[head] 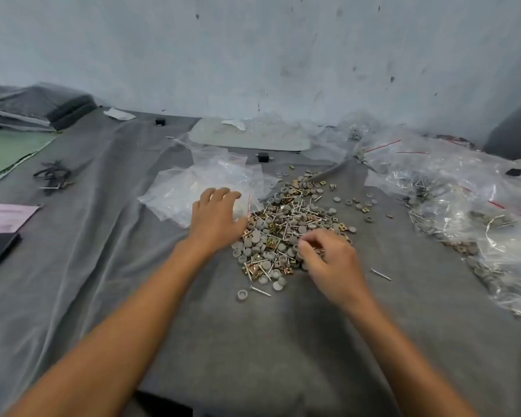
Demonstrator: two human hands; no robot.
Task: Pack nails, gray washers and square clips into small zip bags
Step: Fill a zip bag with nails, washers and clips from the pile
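Left hand (215, 216) is resting open on empty zip bags (199, 191), right hand (328, 257) is pinching, probably nails, in the mixed pile (286, 230); hasty grab w/ curled fingers could be scattering washers.

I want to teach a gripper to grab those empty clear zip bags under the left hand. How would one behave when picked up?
The heap of clear plastic zip bags looks thin and crumpled, so one is probably floppy and very light. The glossy film suggests that bags may slide over each other, so several might lift together. The left hand rests spread on the heap, perhaps to steady it.
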